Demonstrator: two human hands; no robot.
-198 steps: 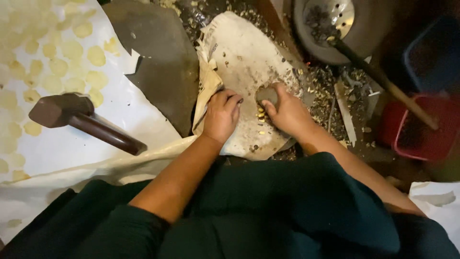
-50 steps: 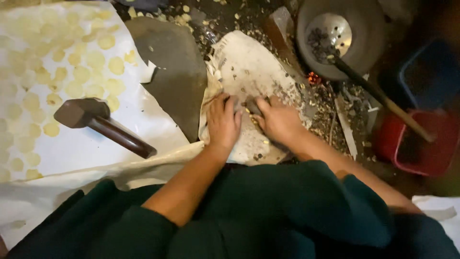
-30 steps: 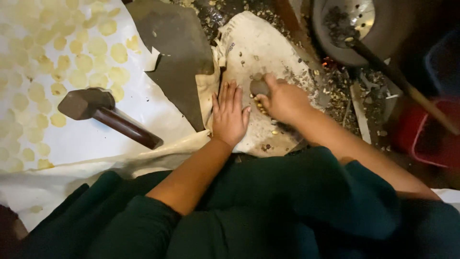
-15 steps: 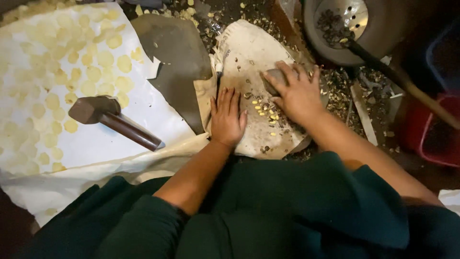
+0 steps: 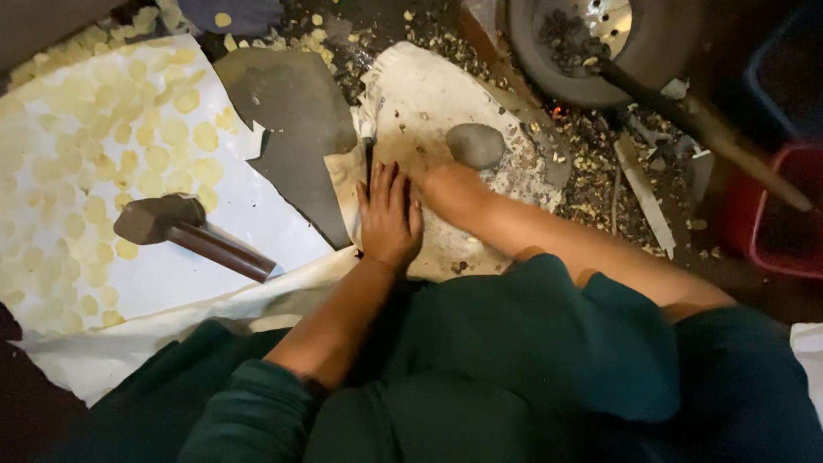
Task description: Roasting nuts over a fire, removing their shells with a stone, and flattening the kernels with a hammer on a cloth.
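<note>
My left hand (image 5: 387, 214) lies flat, fingers spread, on a pale, dusty working slab (image 5: 429, 103) in front of my knees. My right hand (image 5: 450, 190) rests right beside it, touching its fingers, curled palm-down so its own fingers are hidden. A rounded grey stone (image 5: 476, 144) sits loose on the slab just beyond my right hand, apart from it. A few yellowish crumbs (image 5: 459, 266) remain on the slab near my wrists.
A hammer (image 5: 184, 227) lies on a white sheet (image 5: 257, 231) covered with several flattened yellow discs (image 5: 111, 154). A dark flat stone (image 5: 291, 129) lies between sheet and slab. A round pan with a long-handled ladle (image 5: 600, 43), shell debris (image 5: 600, 163) and a red tub (image 5: 780, 214) stand to the right.
My right hand let go of the grey stone, which now lies on the slab. That hand swept back across the slab toward my left hand, and most crumbs are gone from the surface.
</note>
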